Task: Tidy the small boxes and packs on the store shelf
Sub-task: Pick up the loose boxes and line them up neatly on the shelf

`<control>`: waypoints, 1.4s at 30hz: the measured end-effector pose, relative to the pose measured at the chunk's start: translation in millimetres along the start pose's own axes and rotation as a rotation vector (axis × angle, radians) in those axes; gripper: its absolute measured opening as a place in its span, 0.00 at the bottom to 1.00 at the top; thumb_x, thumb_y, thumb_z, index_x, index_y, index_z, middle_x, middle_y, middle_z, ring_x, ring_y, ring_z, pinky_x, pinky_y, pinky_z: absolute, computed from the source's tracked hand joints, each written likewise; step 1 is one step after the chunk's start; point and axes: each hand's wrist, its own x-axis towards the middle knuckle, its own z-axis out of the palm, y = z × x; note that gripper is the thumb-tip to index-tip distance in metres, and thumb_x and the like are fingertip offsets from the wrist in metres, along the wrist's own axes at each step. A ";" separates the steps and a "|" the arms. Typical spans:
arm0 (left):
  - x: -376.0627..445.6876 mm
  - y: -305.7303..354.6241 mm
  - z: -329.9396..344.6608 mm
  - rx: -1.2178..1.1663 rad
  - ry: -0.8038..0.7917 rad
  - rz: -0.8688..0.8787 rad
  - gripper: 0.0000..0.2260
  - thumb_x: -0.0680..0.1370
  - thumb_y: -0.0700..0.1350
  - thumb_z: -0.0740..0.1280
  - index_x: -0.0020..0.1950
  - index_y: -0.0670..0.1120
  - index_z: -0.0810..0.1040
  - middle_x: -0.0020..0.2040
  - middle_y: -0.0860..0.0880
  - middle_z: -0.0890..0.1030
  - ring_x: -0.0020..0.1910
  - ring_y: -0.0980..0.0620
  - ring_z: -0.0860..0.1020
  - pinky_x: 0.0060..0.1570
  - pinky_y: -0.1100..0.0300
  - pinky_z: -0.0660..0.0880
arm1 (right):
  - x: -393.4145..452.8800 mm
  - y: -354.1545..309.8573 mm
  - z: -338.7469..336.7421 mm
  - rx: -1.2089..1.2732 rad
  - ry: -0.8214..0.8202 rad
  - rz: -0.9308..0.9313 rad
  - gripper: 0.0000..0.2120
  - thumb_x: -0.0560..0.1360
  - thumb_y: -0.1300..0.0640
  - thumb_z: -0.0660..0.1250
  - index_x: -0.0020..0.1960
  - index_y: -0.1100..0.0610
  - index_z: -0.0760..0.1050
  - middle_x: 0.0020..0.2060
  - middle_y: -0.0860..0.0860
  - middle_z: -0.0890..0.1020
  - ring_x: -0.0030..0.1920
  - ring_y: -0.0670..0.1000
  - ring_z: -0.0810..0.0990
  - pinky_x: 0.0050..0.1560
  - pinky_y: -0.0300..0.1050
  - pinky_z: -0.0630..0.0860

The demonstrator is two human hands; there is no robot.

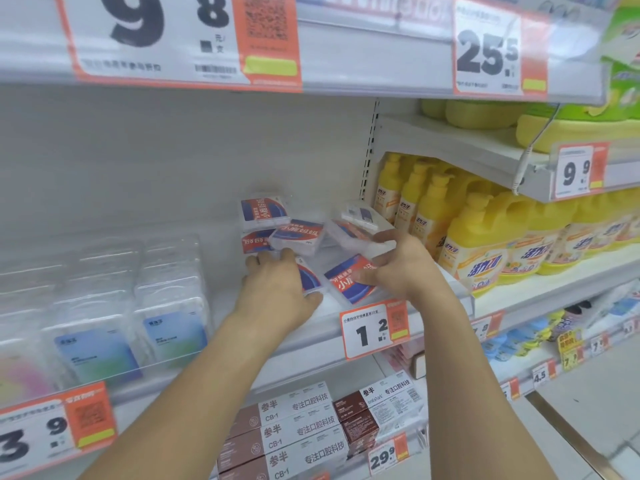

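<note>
Left hand (277,282) flat, fingers spread, palm down on red-blue small box (310,277) on white shelf (311,327). Right hand (398,265) grip pinching clear box (360,237) at its edge, thumb on another red-blue box (349,280) below. More such boxes (265,211) jumbled behind, some tilted. Clear packs (169,299) stand left; yellow bottles (474,244) right; price tag (374,329) on shelf edge

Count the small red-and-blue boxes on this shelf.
6: back box, one below it, tilted middle one, one gripped by the right hand, one under the left hand, front one. More may be hidden.
</note>
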 end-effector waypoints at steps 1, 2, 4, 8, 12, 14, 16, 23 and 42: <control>-2.0 1.5 -2.4 -0.023 0.010 -0.002 0.32 0.72 0.61 0.69 0.69 0.44 0.66 0.67 0.40 0.70 0.66 0.40 0.66 0.62 0.51 0.69 | -1.8 -0.4 -2.0 0.040 0.041 -0.017 0.34 0.65 0.59 0.81 0.67 0.53 0.70 0.48 0.51 0.81 0.48 0.52 0.82 0.43 0.46 0.78; -3.2 2.9 -4.3 -0.056 0.013 -0.003 0.33 0.71 0.62 0.69 0.69 0.45 0.66 0.67 0.41 0.70 0.66 0.41 0.66 0.63 0.51 0.68 | -3.3 -0.9 -3.7 0.079 0.095 -0.039 0.33 0.65 0.60 0.81 0.66 0.53 0.71 0.46 0.50 0.81 0.47 0.52 0.81 0.41 0.45 0.77; -4.9 6.4 -9.5 -0.160 -0.016 -0.004 0.35 0.69 0.61 0.73 0.69 0.46 0.67 0.68 0.44 0.70 0.67 0.43 0.67 0.63 0.53 0.68 | -4.3 -0.4 -5.3 0.135 0.227 -0.090 0.30 0.64 0.60 0.80 0.63 0.52 0.74 0.43 0.49 0.80 0.47 0.52 0.80 0.44 0.48 0.79; -2.0 6.4 -14.2 -0.332 -0.147 0.039 0.30 0.68 0.55 0.77 0.66 0.48 0.73 0.65 0.48 0.74 0.59 0.49 0.75 0.56 0.58 0.73 | -8.8 6.4 -4.4 0.243 0.385 -0.074 0.19 0.69 0.54 0.77 0.58 0.53 0.78 0.50 0.52 0.82 0.52 0.54 0.82 0.54 0.57 0.80; -2.9 6.6 -9.7 -0.315 -0.192 0.095 0.34 0.71 0.55 0.74 0.74 0.50 0.65 0.72 0.50 0.68 0.67 0.49 0.70 0.64 0.57 0.69 | -11.0 15.9 -1.4 0.153 0.410 -0.020 0.15 0.75 0.55 0.71 0.60 0.56 0.78 0.57 0.55 0.82 0.53 0.52 0.80 0.49 0.45 0.78; -3.9 8.9 -6.8 -0.223 -0.130 0.101 0.36 0.70 0.61 0.72 0.73 0.50 0.65 0.70 0.49 0.69 0.67 0.48 0.70 0.63 0.55 0.70 | -11.1 15.3 -3.2 0.089 0.355 -0.004 0.16 0.75 0.53 0.71 0.62 0.56 0.78 0.57 0.55 0.82 0.49 0.51 0.79 0.41 0.40 0.74; -3.4 10.3 -3.7 -0.121 -0.070 0.069 0.39 0.67 0.68 0.70 0.71 0.50 0.66 0.68 0.47 0.70 0.66 0.45 0.69 0.63 0.52 0.70 | -12.0 13.3 -7.6 0.054 0.257 0.007 0.22 0.73 0.50 0.73 0.64 0.55 0.76 0.58 0.54 0.82 0.51 0.51 0.80 0.39 0.40 0.73; 10.6 11.4 -4.5 -0.062 -0.112 -0.095 0.43 0.65 0.74 0.65 0.69 0.47 0.67 0.68 0.43 0.71 0.64 0.43 0.73 0.58 0.53 0.72 | -18.4 7.8 -13.6 -0.130 -0.035 -0.006 0.31 0.71 0.53 0.76 0.71 0.50 0.68 0.61 0.52 0.80 0.46 0.49 0.81 0.33 0.39 0.76; 12.6 8.1 -16.3 -0.351 -0.327 0.291 0.29 0.70 0.51 0.76 0.68 0.54 0.68 0.67 0.53 0.73 0.62 0.53 0.75 0.62 0.54 0.75 | -13.0 4.6 -11.9 -0.295 -0.107 -0.048 0.21 0.76 0.49 0.71 0.67 0.50 0.75 0.61 0.49 0.79 0.47 0.47 0.77 0.32 0.35 0.69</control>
